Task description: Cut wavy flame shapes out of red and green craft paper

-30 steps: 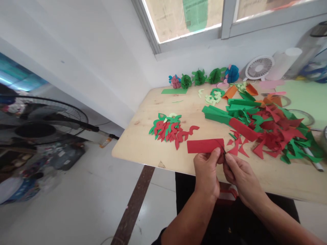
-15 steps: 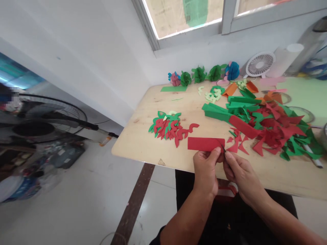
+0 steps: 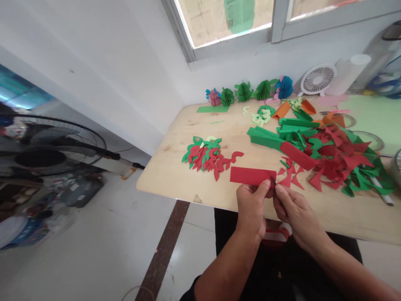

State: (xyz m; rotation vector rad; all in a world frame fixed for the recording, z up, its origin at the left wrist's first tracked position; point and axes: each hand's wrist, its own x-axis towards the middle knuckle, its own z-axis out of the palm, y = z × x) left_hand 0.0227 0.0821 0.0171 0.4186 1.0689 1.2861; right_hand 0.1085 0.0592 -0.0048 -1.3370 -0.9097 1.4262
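- Head view: red strip (image 3: 249,175) lies level just inside the near edge of the surface (image 3: 169,163); whether it touches the wood I cannot tell.
- Left hand (image 3: 250,209), at the near edge, has its fingers clamped on the strip's right part.
- Right hand (image 3: 294,209), just beside it, has its fingers closed around a dark tool (image 3: 273,182), mostly hidden, its thin tip against the strip's right end.
- Small red scraps (image 3: 290,172) lie right beyond the right hand, between it and a large red-and-green scrap pile (image 3: 341,154) that crowds the surface toward its right side.
- Green folded strips (image 3: 265,139) and a red folded piece (image 3: 297,156) jut from that pile toward the left edge.
- Red and green cut-outs (image 3: 203,154) sit heaped toward the left edge, apart from the strip.
- Paper figures (image 3: 244,91) and a white fan (image 3: 318,79) line the back edge.
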